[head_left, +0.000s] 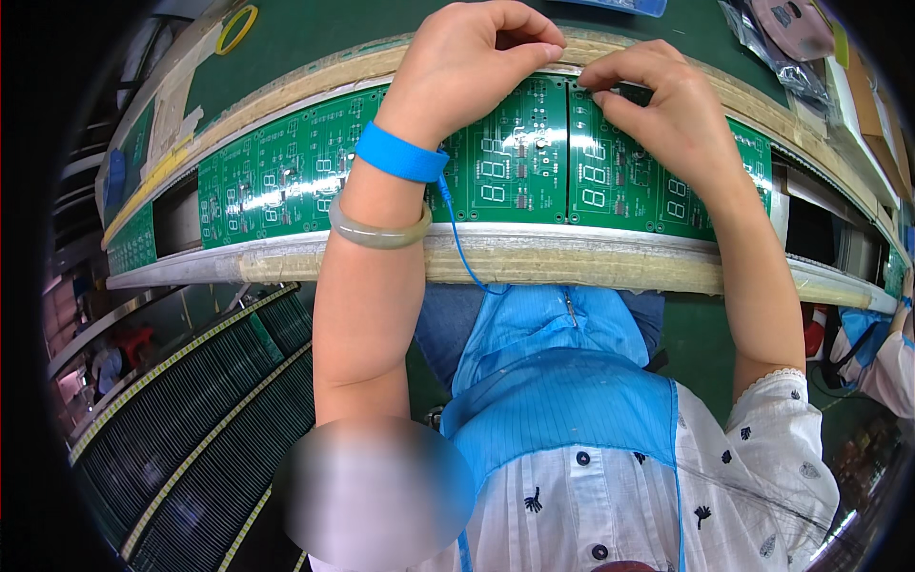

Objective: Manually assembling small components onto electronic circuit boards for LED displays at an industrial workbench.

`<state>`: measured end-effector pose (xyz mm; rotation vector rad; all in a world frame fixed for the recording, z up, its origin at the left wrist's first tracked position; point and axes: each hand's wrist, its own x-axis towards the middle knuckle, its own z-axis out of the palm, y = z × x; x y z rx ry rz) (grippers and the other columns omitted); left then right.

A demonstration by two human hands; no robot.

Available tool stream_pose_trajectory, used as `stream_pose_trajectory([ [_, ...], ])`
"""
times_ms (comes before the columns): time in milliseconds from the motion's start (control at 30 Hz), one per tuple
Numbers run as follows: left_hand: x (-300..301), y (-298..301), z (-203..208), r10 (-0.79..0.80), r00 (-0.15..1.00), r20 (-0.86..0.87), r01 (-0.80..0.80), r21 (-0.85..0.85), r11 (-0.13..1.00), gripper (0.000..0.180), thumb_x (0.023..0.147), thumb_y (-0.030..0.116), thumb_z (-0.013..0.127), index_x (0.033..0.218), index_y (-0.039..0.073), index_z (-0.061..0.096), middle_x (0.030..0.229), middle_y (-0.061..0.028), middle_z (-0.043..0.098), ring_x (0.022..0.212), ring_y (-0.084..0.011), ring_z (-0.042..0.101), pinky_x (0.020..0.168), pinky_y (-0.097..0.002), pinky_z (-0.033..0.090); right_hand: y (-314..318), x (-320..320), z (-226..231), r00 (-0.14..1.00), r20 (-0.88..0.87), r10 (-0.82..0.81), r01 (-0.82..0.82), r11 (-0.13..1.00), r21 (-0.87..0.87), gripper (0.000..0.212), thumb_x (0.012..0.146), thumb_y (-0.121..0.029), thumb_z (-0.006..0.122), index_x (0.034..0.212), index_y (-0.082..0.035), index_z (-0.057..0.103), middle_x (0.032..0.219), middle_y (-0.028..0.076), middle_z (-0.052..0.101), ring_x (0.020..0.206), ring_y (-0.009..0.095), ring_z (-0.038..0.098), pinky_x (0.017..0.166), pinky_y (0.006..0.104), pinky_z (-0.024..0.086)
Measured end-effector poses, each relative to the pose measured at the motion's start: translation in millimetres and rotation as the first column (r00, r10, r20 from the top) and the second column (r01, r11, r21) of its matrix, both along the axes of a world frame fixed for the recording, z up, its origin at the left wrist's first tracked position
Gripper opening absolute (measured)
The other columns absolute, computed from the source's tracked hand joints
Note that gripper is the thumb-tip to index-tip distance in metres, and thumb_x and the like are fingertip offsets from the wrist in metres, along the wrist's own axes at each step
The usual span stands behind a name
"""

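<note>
So starting far left, there's a black rack (pixel 157 375) with yellowish strips, packed with thin dark sheets (pixel 181 419) standing on edge, way too many and too fine to count. Up above that, one yellow ring (pixel 235 30) lies on the green tabletop (pixel 286 57). Next is a bit of green circuit board (pixel 131 243) in the track, then a gap, then a long row of green boards between two pale rails, with one dark seam (pixel 569 162) plainly visible; glare and arms make the full count a no-go. Left hand (pixel 467 62) is over the row, fingers curled, thumb and index pressed together at the tips, can't tell if anything's pinched in there. That arm has one blue wrist strap (pixel 396 155) with a thin blue cord (pixel 457 234), plus one pale bangle (pixel 381 229). The board left of the seam (pixel 505 181) is under and just in front of that hand; the board right of the seam (pixel 634 205) is below the right hand (pixel 667 100), whose fingers are bent, thumb and index slightly apart near the seam's far end. One blue tray (pixel 634 6) pokes in up top, contents cut off. Then one clear plastic bag (pixel 805 81), one round pink thing (pixel 791 27) and cardboard (pixel 869 105), with another person (pixel 872 367) at the far right edge
</note>
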<state>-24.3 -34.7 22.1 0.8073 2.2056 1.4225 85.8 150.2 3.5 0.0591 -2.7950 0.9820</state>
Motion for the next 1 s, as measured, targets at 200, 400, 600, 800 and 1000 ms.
stream_pose_trajectory([
  [200, -8, -1, -23, -0.067, 0.983, -0.168, 0.072, 0.022, 0.997, 0.013, 0.088, 0.009, 0.072, 0.098, 0.001, 0.074, 0.085, -0.0066, 0.071, 0.073, -0.0138, 0.065, 0.069, -0.0273, 0.053, 2, -2, -2, 0.997, -0.054, 0.061, -0.054, 0.991, 0.118, 0.024, 0.084, -0.004, 0.067, 0.107, -0.004, 0.073, 0.101, 0.007, 0.072, 0.105, 0.021, 0.063, 0.090, 0.0340, 0.053],
  [400, -4, 4, -36, -0.163, 0.907, -0.389, 0.185, 0.021, 0.982, 0.017, 0.084, 0.013, 0.073, 0.098, 0.004, 0.076, 0.089, -0.0137, 0.071, 0.079, -0.0264, 0.070, 0.073, -0.0342, 0.056, 18, -5, -9, 0.998, 0.062, 0.003, 0.015, 0.954, -0.300, 0.033, 0.086, -0.005, 0.068, 0.118, -0.001, 0.067, 0.106, 0.009, 0.072, 0.104, 0.018, 0.068, 0.096, 0.0319, 0.053],
  [600, 4, 7, -30, -0.265, 0.810, -0.523, 0.230, -0.132, 0.964, 0.014, 0.087, 0.008, 0.071, 0.098, 0.001, 0.074, 0.091, -0.0123, 0.070, 0.085, -0.0263, 0.068, 0.078, -0.0342, 0.054, 18, -5, -7, 0.999, 0.052, 0.006, 0.010, 0.956, -0.293, 0.032, 0.086, -0.006, 0.064, 0.117, 0.000, 0.067, 0.107, 0.008, 0.071, 0.104, 0.016, 0.067, 0.094, 0.0303, 0.053],
  [800, 9, 12, -30, -0.266, 0.759, -0.594, 0.191, -0.188, 0.963, 0.011, 0.086, 0.007, 0.070, 0.095, 0.002, 0.073, 0.092, -0.0136, 0.070, 0.085, -0.0308, 0.068, 0.077, -0.0366, 0.054, 16, -5, -5, 0.999, 0.040, 0.011, 0.004, 0.931, -0.364, 0.029, 0.087, -0.006, 0.065, 0.115, 0.000, 0.069, 0.105, 0.007, 0.071, 0.101, 0.015, 0.067, 0.091, 0.0299, 0.053],
  [1000, 12, 16, -30, -0.237, 0.722, -0.650, 0.178, -0.157, 0.971, 0.008, 0.084, 0.011, 0.069, 0.086, 0.005, 0.073, 0.086, -0.0137, 0.066, 0.083, -0.0358, 0.065, 0.074, -0.0456, 0.053, 11, -5, 15, 0.994, 0.101, -0.034, 0.064, 0.947, -0.314, 0.030, 0.080, -0.012, 0.067, 0.106, 0.005, 0.068, 0.094, 0.018, 0.072, 0.089, 0.026, 0.071, 0.082, 0.0346, 0.056],
])
